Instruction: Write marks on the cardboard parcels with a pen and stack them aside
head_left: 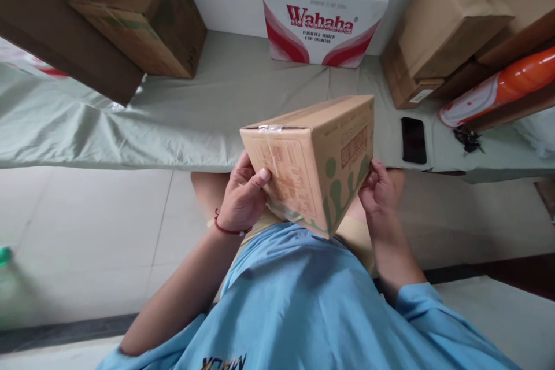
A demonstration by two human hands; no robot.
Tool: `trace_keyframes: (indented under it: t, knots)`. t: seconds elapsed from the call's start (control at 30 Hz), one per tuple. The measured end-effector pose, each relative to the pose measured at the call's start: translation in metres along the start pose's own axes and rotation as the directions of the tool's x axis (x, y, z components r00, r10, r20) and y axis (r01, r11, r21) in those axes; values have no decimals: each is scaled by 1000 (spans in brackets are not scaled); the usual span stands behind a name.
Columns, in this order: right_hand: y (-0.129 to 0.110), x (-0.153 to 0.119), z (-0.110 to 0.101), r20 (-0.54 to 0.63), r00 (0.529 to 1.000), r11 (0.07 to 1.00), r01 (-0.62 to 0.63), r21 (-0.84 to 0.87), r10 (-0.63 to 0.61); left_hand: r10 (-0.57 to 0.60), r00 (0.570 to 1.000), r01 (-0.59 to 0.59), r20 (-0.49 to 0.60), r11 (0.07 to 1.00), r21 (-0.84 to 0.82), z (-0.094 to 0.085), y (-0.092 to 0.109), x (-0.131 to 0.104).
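A brown cardboard box point(284, 179) with green splash print and clear tape on its end is held up over my lap, tilted. My left hand point(247, 193) grips its left end, the thumb lying on the printed face and the fingers hidden behind. At the far right corner, my right hand point(376, 186) is closed on the lower edge of the same box. Its top flaps look closed. A red cord bracelet circles my left wrist.
Ahead is a cloth-covered bench point(186, 110). On it stand a white Wahaha carton point(325, 17), a brown box point(143, 17) at left and stacked cardboard boxes point(446, 17) at right. A black phone point(414, 140), keys point(468, 140) and an orange-and-white cylinder point(498, 89) lie near the right.
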State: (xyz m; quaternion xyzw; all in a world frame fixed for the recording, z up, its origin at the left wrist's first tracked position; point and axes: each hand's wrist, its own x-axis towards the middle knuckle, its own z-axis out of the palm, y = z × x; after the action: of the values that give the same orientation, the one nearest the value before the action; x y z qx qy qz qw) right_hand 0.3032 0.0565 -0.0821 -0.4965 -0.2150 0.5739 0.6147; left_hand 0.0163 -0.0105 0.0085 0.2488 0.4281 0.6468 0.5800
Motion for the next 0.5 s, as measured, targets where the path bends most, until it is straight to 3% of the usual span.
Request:
trace_keyframes:
  t: [0.27,0.4,0.5]
  knots:
    - [-17,-26,-3,28,998,999,50,9,-50,-90,996,91,11,991,-103,-12,-15,3]
    - [-18,-41,-3,38,988,988,148,-37,-147,-192,981,188,-10,968,-169,-25,-27,13]
    - [-19,-58,2,127,960,958,263,-116,-248,-248,967,235,-64,959,-155,-37,-34,18]
